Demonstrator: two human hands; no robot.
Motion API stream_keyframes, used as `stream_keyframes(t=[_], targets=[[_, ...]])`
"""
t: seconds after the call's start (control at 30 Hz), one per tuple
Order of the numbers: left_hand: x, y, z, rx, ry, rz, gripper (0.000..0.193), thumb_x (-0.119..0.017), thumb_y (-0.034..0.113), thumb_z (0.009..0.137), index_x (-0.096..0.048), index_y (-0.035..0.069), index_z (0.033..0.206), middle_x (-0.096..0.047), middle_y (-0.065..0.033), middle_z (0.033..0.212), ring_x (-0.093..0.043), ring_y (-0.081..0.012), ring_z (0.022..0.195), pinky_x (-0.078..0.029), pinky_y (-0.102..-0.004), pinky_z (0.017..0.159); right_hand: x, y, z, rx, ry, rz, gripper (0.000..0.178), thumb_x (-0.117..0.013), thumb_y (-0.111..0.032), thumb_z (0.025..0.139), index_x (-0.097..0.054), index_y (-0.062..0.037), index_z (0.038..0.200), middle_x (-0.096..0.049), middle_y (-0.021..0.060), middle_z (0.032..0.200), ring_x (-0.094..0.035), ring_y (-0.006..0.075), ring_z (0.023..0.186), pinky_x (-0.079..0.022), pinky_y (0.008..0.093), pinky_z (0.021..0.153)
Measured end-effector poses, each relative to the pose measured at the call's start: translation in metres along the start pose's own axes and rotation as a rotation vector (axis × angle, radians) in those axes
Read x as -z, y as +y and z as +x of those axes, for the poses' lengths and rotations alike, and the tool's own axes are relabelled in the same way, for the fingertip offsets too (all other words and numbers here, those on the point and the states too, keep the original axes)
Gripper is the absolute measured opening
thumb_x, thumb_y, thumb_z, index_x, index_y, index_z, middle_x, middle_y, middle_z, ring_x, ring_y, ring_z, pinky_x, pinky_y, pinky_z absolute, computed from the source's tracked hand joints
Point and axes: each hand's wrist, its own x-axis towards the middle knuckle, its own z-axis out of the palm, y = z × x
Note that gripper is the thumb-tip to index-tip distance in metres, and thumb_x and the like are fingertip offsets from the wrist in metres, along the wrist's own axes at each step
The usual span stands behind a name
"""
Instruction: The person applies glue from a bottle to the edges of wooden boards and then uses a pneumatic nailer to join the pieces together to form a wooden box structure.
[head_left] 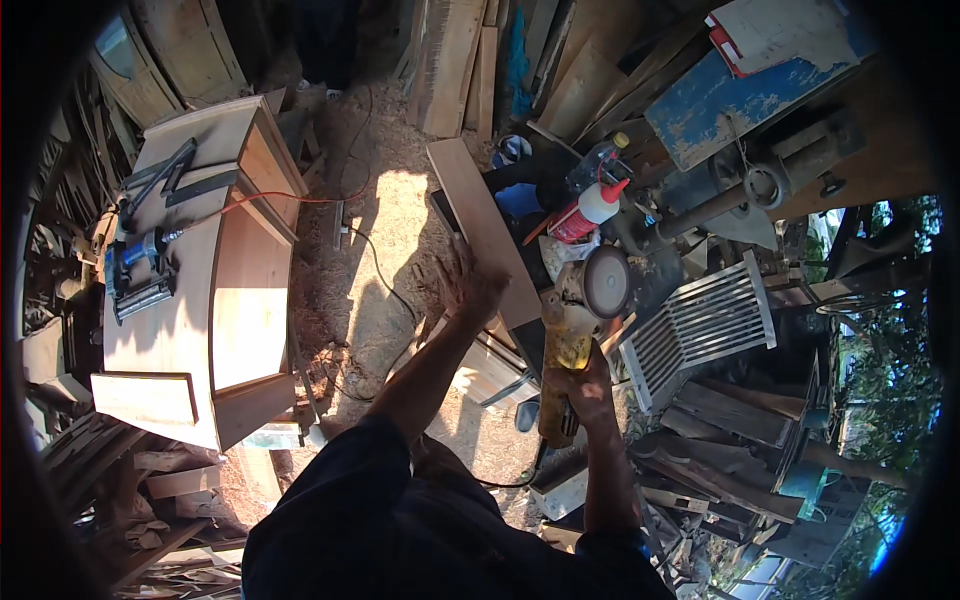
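Observation:
My right hand (582, 388) is wrapped round the body of a worn yellow angle grinder (567, 345). The grinder's round, pale disc (606, 282) faces up, close to the right edge of a long wooden board (485, 232). At that board's left edge lies my left hand (472, 284), its fingers stretched out and apart. Part of its contact with the wood is hidden, so I cannot tell how firmly it presses. Just beyond the disc, a red and white glue bottle (588, 212) with a red nozzle leans beside a clear plastic bottle (600, 162).
On the left stands a pale wooden cabinet (165, 345) with a blue nail gun (145, 265) on it. An orange hose (300, 199) and a dark cord (383, 275) cross the sawdust-covered floor. A slatted wooden panel (700, 325) and stacked planks (735, 415) are at right.

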Motion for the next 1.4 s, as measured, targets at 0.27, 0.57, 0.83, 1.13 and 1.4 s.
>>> stream_keyframes(t=[0.27,0.57,0.83,1.13,1.4], targets=[[-0.010,0.021,-0.012,0.011,0.027,0.068,0.093,-0.060,0.056,0.093,-0.028,0.000,0.159,-0.009,-0.0216,0.170,-0.001,-0.0400,0.158,0.001,-0.0692,0.120,-0.025,-0.018,0.067,-0.103,-0.121,-0.229,0.065,-0.076,-0.011,0.069,-0.056,0.0001,0.130,-0.065,0.0070,0.110,-0.062,0.0186,0.102,-0.050,0.0359,0.091],[0.026,-0.076,-0.134,-0.193,-0.005,-0.240,0.066,-0.061,0.022,0.097,-0.036,-0.003,0.153,-0.018,-0.0261,0.166,-0.016,-0.0452,0.155,-0.016,-0.0599,0.123,-0.022,0.057,0.171,0.000,-0.036,-0.659,0.069,-0.078,-0.033,0.068,-0.057,0.0024,0.124,-0.071,0.0237,0.105,-0.070,0.0385,0.099,-0.054,0.0454,0.088],[0.183,-0.195,-0.295,-0.032,0.322,-0.093,0.048,-0.070,0.010,0.086,-0.058,0.003,0.132,-0.047,-0.0276,0.145,-0.047,-0.0467,0.132,-0.041,-0.0563,0.107,-0.013,0.091,0.192,0.030,-0.006,-0.656,0.063,-0.076,-0.037,0.066,-0.065,-0.0032,0.118,-0.073,0.0223,0.103,-0.071,0.0399,0.099,-0.054,0.0496,0.085],[0.280,-0.270,-0.352,0.394,0.962,-0.284,0.027,-0.056,0.005,0.098,-0.063,-0.001,0.123,-0.058,-0.0194,0.126,-0.059,-0.0324,0.116,-0.049,-0.0399,0.098,-0.020,0.089,0.186,-0.028,-0.012,-0.892,0.080,-0.077,-0.041,0.067,-0.054,0.0003,0.131,-0.071,0.0258,0.112,-0.068,0.0456,0.106,-0.052,0.0517,0.090],[0.313,-0.394,-0.387,0.516,1.138,-0.386,0.029,-0.060,0.019,0.102,-0.065,0.001,0.124,-0.065,-0.0117,0.114,-0.062,-0.0213,0.099,-0.050,-0.0342,0.087,-0.028,0.063,0.159,0.003,-0.064,-0.745,0.082,-0.080,-0.048,0.072,-0.057,0.0009,0.133,-0.069,0.0286,0.116,-0.065,0.0459,0.112,-0.050,0.0507,0.094]])
